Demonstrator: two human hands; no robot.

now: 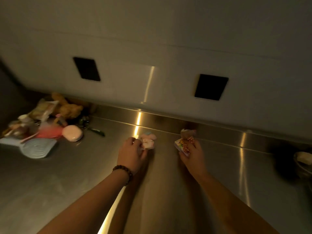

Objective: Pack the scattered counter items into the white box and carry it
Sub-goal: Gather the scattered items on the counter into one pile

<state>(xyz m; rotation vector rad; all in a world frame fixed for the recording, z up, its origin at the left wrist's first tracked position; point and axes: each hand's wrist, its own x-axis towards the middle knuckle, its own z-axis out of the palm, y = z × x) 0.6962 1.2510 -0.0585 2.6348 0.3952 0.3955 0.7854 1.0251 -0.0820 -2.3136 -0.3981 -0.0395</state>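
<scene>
We had each hand's fingers clamped on something, left hand (132, 152) pinching a pink toy (148, 141), right hand (191, 153) a small packet (183, 144), likely lifting both off the bench (168, 183) for packing.

Pink plush toy (148, 141); red-white striped packet (185, 143).

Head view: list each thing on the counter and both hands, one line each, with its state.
left hand: grips the pink soft item, on the counter.
pink soft item: held, crumpled.
right hand: holds the small printed packet.
small printed packet: held, tilted.
round pink case: lying flat, lid closed.
blue ribbed paddle: lying flat.
pile of items: heaped at the back left, untouched.
white box: not in view.
</scene>
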